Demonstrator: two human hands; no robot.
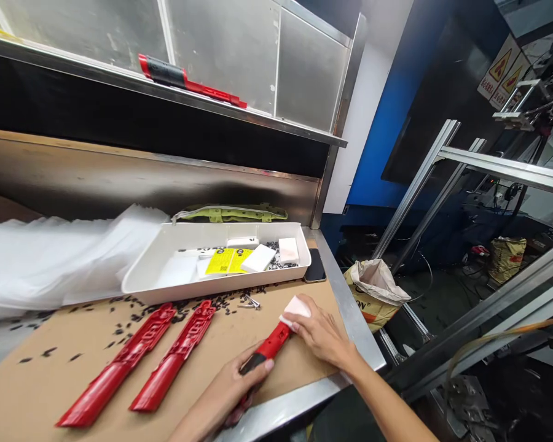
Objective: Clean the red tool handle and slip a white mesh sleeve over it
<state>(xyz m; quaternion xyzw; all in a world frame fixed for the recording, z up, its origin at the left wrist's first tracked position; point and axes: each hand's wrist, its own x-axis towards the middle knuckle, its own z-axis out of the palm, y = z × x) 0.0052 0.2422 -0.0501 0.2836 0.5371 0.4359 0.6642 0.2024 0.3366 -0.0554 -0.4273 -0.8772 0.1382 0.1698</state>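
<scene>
The left hand [228,387] covers most of the red-and-black tool's [270,348] black grip, the right hand [320,334] hides part of the white pad [297,305], and the yellow labels' [228,261] print is unreadable.

- Yellow label [229,260] in the white tray [152,279] on the table: black print and what looks like QR-type blocks, too small to read.
- Warning signs [504,69] far right on the dark wall: yellow triangles with black symbol, red lettering under them, not legible.
- Brown paper sack [373,301] on the floor right of the table: dark letters "ON" visible, rest hidden by a fold.
- Red plastic parts [142,362] on the table: raised moulded marks, unreadable.
</scene>
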